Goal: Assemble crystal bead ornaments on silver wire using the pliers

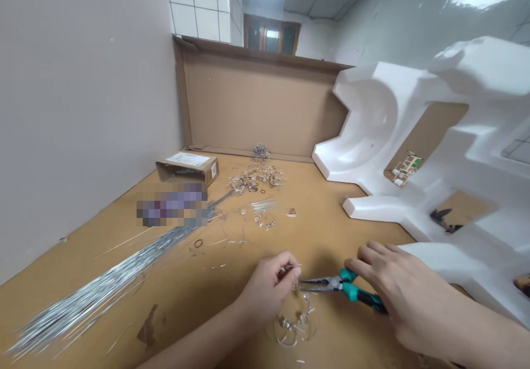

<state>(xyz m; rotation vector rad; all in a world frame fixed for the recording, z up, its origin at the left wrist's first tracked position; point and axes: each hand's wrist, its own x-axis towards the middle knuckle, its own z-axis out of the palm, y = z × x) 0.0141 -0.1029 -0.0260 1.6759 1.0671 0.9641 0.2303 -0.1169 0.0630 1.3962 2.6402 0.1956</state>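
My left hand [271,286] is closed, thumb against fingers, on a small piece of wire whose ends poke out at the fingertips. In my right hand [397,289] are needle-nose pliers [331,284] with teal and black handles. Their jaws are slightly apart and point left, with the tips right beside my left fingertips. Below the pliers, a cluster of bent wire loops [292,325] with small shiny clear parts lies on the brown tabletop [215,314]. What exactly the left fingers pinch is mostly hidden.
A long bundle of straight silvery wires [111,286] stretches along the left. Behind it sit a small cardboard box [188,165] and a pile of wire pieces [256,178]. White foam packaging [372,110] stands at the right, a cardboard panel [260,101] at the back.
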